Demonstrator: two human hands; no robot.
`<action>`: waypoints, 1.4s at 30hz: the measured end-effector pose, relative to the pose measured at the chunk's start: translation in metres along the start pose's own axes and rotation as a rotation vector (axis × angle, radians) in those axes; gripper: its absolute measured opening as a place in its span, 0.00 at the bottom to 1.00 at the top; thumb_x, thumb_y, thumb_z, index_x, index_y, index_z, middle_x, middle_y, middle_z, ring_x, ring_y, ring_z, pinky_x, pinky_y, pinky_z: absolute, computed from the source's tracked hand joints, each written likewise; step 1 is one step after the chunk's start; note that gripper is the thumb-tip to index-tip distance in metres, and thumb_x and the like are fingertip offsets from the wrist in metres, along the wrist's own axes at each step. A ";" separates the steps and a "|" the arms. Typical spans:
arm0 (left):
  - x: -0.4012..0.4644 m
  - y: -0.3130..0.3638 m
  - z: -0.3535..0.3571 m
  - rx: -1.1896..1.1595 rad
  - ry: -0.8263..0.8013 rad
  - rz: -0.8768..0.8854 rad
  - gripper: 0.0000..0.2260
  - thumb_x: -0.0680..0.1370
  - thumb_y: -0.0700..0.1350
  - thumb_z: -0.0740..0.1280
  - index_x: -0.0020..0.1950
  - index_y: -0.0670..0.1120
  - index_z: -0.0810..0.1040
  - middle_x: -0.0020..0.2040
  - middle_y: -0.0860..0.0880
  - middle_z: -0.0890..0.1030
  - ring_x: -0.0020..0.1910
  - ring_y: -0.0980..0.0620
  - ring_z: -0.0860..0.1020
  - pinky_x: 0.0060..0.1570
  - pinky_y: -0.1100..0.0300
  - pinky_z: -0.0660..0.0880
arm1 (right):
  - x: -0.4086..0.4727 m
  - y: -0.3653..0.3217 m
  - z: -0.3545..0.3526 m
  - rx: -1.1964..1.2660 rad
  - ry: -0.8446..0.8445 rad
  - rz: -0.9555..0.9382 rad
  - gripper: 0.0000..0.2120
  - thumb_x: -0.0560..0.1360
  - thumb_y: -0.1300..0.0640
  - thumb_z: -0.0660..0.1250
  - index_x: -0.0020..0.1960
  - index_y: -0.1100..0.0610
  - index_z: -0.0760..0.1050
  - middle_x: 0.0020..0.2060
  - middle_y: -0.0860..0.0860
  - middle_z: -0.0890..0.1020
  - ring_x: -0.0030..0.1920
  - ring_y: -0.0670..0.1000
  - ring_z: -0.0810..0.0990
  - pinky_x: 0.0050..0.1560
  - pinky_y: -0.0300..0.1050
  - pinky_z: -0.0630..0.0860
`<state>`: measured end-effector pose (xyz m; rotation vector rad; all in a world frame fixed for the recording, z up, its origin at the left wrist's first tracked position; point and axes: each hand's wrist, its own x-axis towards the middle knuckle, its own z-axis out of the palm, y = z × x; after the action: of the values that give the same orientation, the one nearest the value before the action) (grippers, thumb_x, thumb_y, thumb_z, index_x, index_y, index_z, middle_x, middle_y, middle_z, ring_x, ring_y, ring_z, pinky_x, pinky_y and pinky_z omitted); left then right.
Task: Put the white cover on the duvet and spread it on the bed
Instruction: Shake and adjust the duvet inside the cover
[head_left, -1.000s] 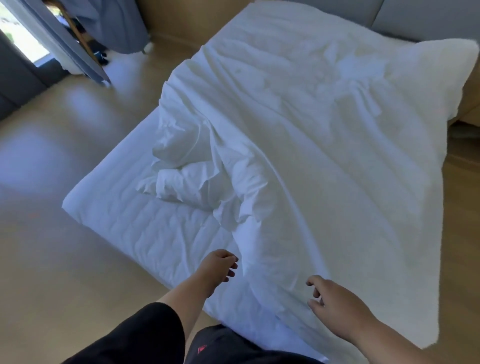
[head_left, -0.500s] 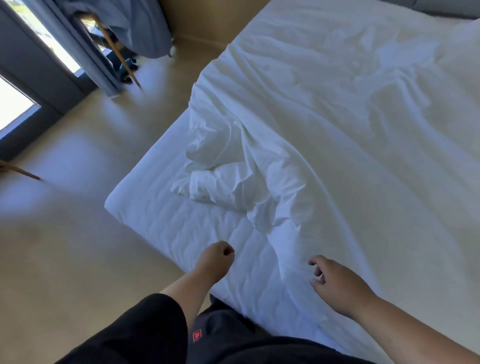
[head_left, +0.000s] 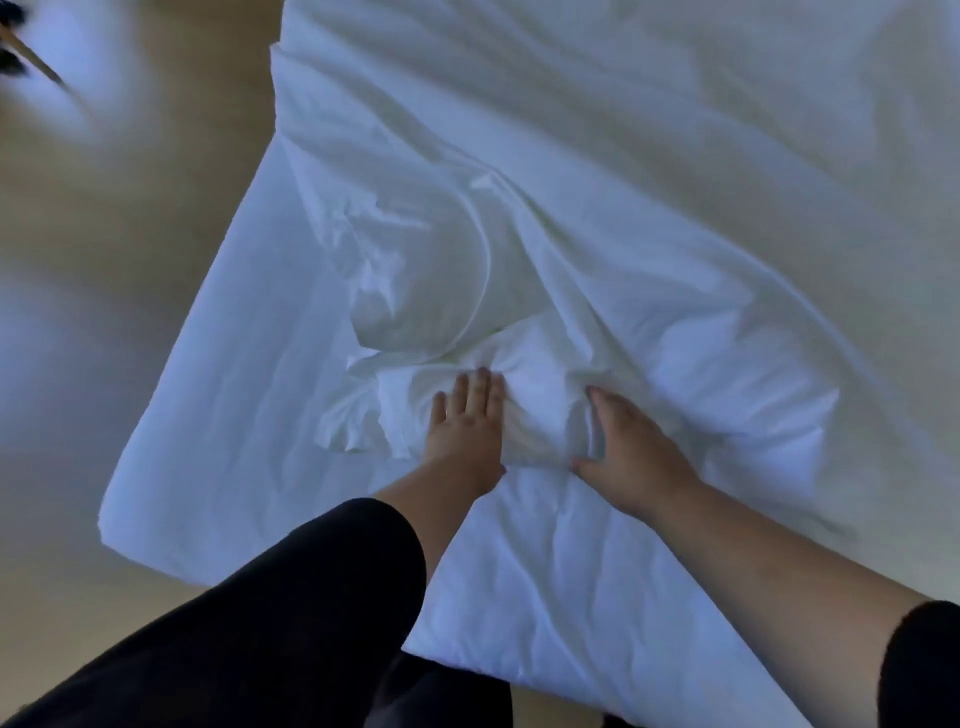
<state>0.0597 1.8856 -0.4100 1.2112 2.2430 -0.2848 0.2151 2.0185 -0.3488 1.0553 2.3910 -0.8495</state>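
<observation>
Both our hands have moved fwd onto the bunched white cover (head_left: 524, 384): left hand (head_left: 465, 423) flat w/ straight fingers, right hand (head_left: 631, 449) grasping it. No writing legible.

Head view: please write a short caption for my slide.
Both hands, left and right, reach a bunched fold of the white cover on the bed.

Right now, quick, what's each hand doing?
Left hand: open, fingers straight, pressing on the bunched white cover.
Right hand: on the same bunch; grip cannot be told.
</observation>
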 end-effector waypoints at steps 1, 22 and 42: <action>0.012 -0.005 0.008 0.049 -0.002 0.015 0.52 0.75 0.55 0.71 0.79 0.44 0.32 0.80 0.45 0.36 0.80 0.41 0.41 0.77 0.42 0.44 | 0.010 -0.002 0.009 -0.002 -0.006 0.009 0.43 0.72 0.45 0.73 0.80 0.52 0.55 0.77 0.51 0.63 0.75 0.55 0.64 0.72 0.53 0.66; -0.180 -0.106 -0.131 -0.776 -0.125 0.005 0.09 0.63 0.42 0.62 0.41 0.48 0.77 0.36 0.51 0.79 0.38 0.51 0.77 0.38 0.58 0.72 | -0.106 -0.080 0.061 -0.180 0.406 -0.016 0.54 0.61 0.32 0.74 0.78 0.55 0.57 0.73 0.54 0.69 0.72 0.57 0.68 0.72 0.69 0.57; -0.288 -0.362 -0.186 0.342 -0.176 -0.102 0.10 0.75 0.46 0.63 0.56 0.55 0.71 0.58 0.50 0.79 0.57 0.48 0.76 0.56 0.55 0.72 | -0.165 -0.294 0.030 0.064 -0.159 -0.279 0.21 0.73 0.50 0.65 0.65 0.51 0.75 0.61 0.52 0.80 0.60 0.56 0.78 0.56 0.48 0.74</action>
<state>-0.1841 1.5605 -0.1217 1.1867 2.1611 -0.8106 0.1001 1.7555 -0.1695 0.6556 2.4211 -1.0670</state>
